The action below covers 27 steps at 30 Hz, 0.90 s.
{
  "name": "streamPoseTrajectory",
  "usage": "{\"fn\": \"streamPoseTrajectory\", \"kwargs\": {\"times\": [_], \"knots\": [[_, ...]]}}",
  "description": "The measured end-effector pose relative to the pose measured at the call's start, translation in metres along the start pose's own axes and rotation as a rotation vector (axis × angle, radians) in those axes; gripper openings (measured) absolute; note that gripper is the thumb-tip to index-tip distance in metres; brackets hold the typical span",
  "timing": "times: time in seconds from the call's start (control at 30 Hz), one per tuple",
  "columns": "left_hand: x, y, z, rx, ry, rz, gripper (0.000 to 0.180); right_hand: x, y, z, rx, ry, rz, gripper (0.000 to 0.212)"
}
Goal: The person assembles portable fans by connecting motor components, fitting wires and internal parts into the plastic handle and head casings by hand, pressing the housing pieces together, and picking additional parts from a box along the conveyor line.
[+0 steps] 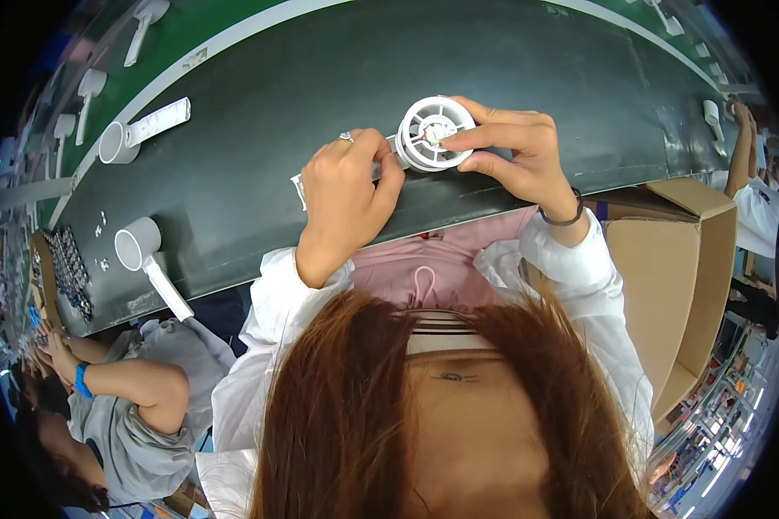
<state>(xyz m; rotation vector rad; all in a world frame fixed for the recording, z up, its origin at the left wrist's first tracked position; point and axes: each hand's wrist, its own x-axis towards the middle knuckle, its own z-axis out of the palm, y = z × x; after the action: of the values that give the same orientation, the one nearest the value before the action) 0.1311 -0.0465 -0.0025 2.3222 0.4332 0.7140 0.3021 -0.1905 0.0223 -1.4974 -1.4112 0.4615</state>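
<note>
Near the front edge of the table I hold a white plastic handheld-fan body (427, 130), its round spoked head facing up. My left hand (346, 186), with a ring on one finger, is curled around its handle, and most of the handle is hidden under the fingers. A pale end (299, 190) sticks out on the hand's left side. My right hand (511, 151) grips the rim of the head between thumb and fingers. One fingertip presses at the hub, where small pale and reddish bits show, too small to make out.
Two similar white bodies, a cup-headed piece (119, 143) and another (138, 244), lie to the left on the dark table (277, 95). Several more rest on the green belt (173, 43). A pile of small metal parts (67, 270) is far left. An open cardboard box (653, 285) stands right. Co-workers sit both sides.
</note>
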Motion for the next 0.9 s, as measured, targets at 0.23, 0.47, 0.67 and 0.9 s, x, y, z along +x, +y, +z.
{"fn": "streamPoseTrajectory", "kwargs": {"times": [0.23,0.47,0.67,0.9], "knots": [[-0.002,-0.009,-0.012,0.061,0.016,-0.012,0.008,-0.004,0.007,0.013,-0.186,0.056,-0.128,0.023],[-0.005,-0.012,-0.042,0.027,-0.264,-0.031,0.006,-0.015,0.013,0.013,-0.293,0.035,-0.071,0.020],[0.010,-0.044,-0.049,0.298,0.086,-0.219,0.011,-0.015,0.016,0.020,-0.127,0.156,-0.126,0.033],[0.187,-0.157,-0.026,0.493,0.435,-0.472,0.023,-0.019,0.008,0.022,-0.177,0.294,-0.019,0.043]]}}
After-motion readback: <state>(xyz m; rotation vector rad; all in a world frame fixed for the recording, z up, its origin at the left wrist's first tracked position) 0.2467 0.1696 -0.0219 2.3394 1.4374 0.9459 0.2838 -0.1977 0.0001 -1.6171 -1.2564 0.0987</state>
